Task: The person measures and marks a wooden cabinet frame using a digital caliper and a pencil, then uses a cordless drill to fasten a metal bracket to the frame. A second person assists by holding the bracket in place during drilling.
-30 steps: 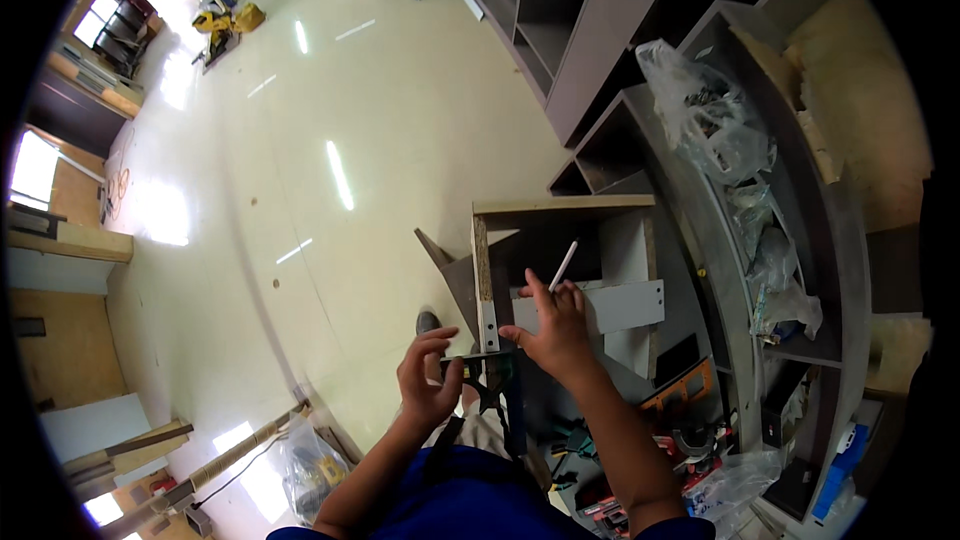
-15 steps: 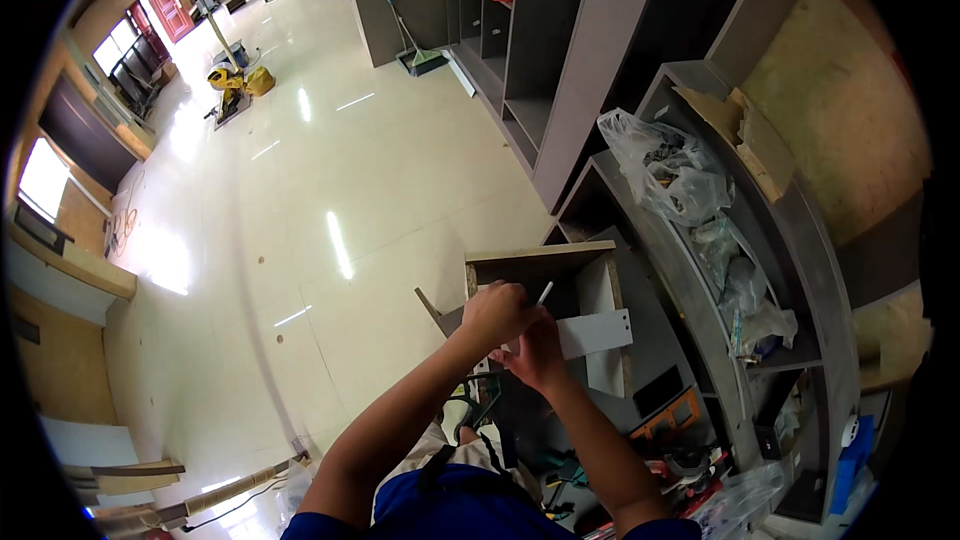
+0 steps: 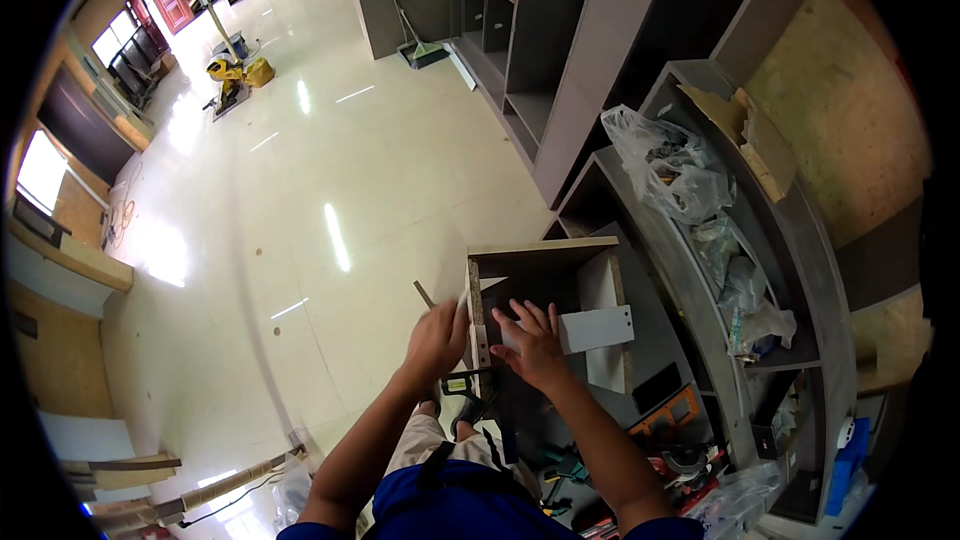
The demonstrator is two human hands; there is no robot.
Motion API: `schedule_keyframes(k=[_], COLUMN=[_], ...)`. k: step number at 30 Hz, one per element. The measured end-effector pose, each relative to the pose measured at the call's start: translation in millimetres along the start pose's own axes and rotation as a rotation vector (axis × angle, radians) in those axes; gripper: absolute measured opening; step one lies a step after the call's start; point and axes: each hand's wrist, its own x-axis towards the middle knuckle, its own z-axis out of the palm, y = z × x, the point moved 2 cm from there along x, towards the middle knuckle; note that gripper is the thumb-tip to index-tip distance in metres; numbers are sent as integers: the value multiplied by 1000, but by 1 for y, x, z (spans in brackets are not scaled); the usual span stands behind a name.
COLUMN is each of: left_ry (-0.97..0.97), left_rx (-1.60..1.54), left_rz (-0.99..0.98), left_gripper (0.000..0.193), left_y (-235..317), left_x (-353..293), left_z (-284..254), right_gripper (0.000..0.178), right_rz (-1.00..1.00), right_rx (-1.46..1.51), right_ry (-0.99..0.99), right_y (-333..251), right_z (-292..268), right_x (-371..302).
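A wooden drawer box [image 3: 545,249], open at the top, stands in front of me. Across it lies a white strip of board [image 3: 596,331] with small dark holes at its right end. My right hand [image 3: 533,345] rests over the strip's left part, fingers spread and holding nothing. At the outer side of the box's left wall, my left hand [image 3: 437,342] is closed around a thin white pen-like stick [image 3: 463,302], mostly hidden by the fingers. A narrow wooden piece [image 3: 424,293] juts out beyond that hand. Below it shows a dark green clamp-like tool [image 3: 462,383].
Power tools [image 3: 570,468], an orange frame-like tool [image 3: 668,414] and a black flat object [image 3: 657,391] lie on the grey surface to the right. Grey shelving [image 3: 690,270] with plastic bags [image 3: 672,165] curves along the right. A broom and dustpan [image 3: 424,55] stand far ahead on the tiled floor.
My hands have separated. The left moved left and down to the box's left wall, taking the white stick from the middle. The right hand opened, its fingers spreading over the strip.
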Motion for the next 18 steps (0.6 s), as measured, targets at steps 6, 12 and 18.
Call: schedule_keyframes(k=[6, 12, 18], left_ry=[-304, -281, -258], left_rx=[0, -315, -311], left_rz=[-226, -353, -404], left_gripper=[40, 36, 35], left_y=[-20, -46, -26], left_x=[-73, -75, -73], left_z=[3, 29, 22], right_gripper=[51, 54, 84], right_rz=[16, -17, -71], right_rx=[7, -15, -60], right_ry=[-58, -106, -193], right_y=[-10, -8, -19], right_z=[-2, 0, -24], right_x=[3, 2, 3])
